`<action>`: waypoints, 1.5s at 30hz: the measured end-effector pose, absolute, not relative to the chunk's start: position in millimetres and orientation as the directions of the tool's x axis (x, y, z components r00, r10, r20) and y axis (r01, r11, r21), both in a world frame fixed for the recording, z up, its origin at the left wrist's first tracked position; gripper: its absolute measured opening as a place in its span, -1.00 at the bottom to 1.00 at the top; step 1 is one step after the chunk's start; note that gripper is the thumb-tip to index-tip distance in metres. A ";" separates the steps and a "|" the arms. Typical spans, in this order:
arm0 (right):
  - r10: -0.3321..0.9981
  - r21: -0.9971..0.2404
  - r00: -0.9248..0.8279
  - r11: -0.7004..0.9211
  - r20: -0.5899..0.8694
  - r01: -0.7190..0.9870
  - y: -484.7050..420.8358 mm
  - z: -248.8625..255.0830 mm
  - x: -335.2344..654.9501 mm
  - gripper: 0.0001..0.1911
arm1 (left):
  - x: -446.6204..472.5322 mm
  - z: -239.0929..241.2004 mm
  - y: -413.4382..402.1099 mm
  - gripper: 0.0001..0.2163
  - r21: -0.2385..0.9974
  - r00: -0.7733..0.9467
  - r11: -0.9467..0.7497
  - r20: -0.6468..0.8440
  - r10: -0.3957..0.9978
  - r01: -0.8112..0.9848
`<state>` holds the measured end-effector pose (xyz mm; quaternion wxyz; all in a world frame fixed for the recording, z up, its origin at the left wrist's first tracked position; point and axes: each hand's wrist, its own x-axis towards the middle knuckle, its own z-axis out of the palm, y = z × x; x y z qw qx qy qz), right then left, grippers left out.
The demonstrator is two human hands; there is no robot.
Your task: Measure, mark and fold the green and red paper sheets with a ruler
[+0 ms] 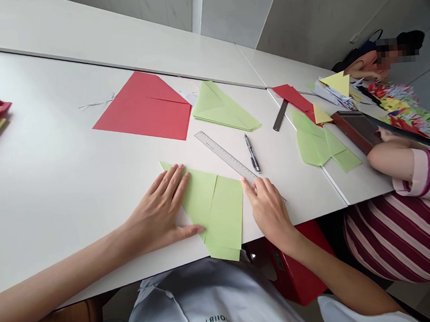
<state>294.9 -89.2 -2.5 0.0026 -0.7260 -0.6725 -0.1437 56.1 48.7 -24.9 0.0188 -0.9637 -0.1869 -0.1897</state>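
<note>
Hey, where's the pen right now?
In the head view, the pen lies on the white table, right of centre, just beyond the right hand and beside the pale ruler.

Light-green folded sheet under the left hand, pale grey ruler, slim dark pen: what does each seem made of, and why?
Light-green folded sheet: matte paper or thin card, by its straight crease and flat colour. Pale grey ruler: plastic or metal; its smooth, marked face leaves that open. Slim dark pen: probably glossy plastic, perhaps with metal parts, given its highlights.
</note>
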 end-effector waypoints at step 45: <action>0.955 0.264 0.095 -0.172 0.282 0.949 -68.1 -15.7 271.1 -0.55 | 53.9 -11.0 64.7 -0.06 -0.021 0.701 -0.756 0.394 0.595 0.654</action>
